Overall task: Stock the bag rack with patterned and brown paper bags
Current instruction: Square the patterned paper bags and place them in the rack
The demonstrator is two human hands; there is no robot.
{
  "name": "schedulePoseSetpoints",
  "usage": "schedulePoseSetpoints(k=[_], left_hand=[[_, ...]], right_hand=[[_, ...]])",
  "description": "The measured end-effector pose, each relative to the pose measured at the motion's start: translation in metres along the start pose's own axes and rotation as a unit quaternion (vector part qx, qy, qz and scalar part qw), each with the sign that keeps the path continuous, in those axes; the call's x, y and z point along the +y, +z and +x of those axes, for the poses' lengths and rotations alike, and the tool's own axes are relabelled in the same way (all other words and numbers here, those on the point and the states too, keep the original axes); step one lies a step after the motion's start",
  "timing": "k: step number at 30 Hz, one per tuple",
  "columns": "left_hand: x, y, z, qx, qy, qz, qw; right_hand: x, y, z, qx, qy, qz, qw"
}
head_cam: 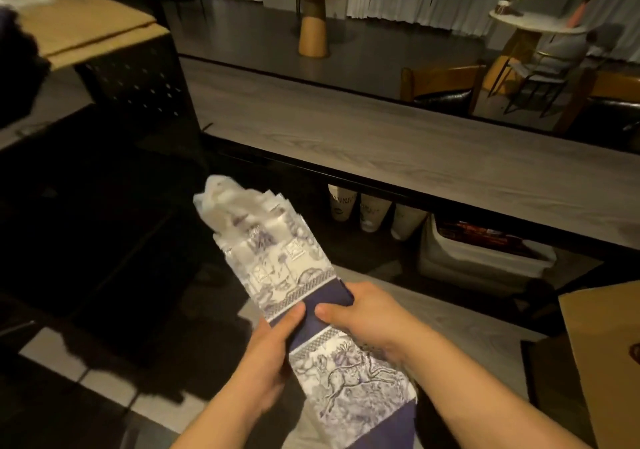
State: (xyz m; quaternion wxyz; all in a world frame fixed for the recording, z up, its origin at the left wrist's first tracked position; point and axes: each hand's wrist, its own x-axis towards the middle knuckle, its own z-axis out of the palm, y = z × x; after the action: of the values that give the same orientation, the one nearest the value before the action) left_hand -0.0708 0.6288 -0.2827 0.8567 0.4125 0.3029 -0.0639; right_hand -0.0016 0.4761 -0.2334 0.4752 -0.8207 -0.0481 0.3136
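A flat stack of patterned paper bags (291, 268), white with blue-purple drawings and dark blue bands, points away from me toward the upper left. My left hand (273, 348) grips its left edge, thumb on top at the blue band. My right hand (360, 313) grips the right edge, thumb on the same band. The far end of the stack is blurred. Brown paper bags (86, 23) lie stacked on a black perforated rack (138, 81) at the upper left.
A long grey wood-grain counter (381, 144) runs across in front of me. Under it stand paper cups (374, 213) and a white bin (485, 254). A cardboard box (602, 351) sits at right. Round tables and chairs stand beyond the counter.
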Motion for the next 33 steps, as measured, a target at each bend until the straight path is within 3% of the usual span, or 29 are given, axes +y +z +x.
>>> schedulePoseSetpoints(k=[2, 4, 14, 19, 27, 30, 33], left_hand=[[0.017, 0.020, -0.008, -0.022, 0.029, -0.027, 0.999], [0.033, 0.032, -0.017, -0.036, 0.033, -0.011, 0.999], [0.076, 0.058, -0.052, -0.057, 0.042, 0.048, 0.996], [0.095, 0.065, -0.063, -0.055, 0.060, 0.008, 0.997], [0.098, 0.096, -0.085, -0.027, 0.175, 0.032, 0.984], [0.092, 0.111, -0.096, -0.014, 0.193, 0.024, 0.981], [0.091, 0.123, -0.106, -0.009, 0.216, 0.004, 0.976]], right_hand=[[-0.008, -0.006, -0.006, 0.000, -0.003, 0.108, 0.994], [-0.012, -0.013, -0.010, 0.001, 0.000, 0.142, 0.990], [-0.027, -0.026, -0.034, 0.059, -0.037, 0.081, 0.994], [-0.037, -0.040, -0.052, 0.043, -0.018, 0.188, 0.981], [-0.024, -0.056, -0.093, 0.004, -0.028, 0.182, 0.983], [-0.014, -0.057, -0.102, 0.053, -0.037, 0.270, 0.961], [-0.001, -0.057, -0.107, 0.077, -0.018, 0.444, 0.892]])
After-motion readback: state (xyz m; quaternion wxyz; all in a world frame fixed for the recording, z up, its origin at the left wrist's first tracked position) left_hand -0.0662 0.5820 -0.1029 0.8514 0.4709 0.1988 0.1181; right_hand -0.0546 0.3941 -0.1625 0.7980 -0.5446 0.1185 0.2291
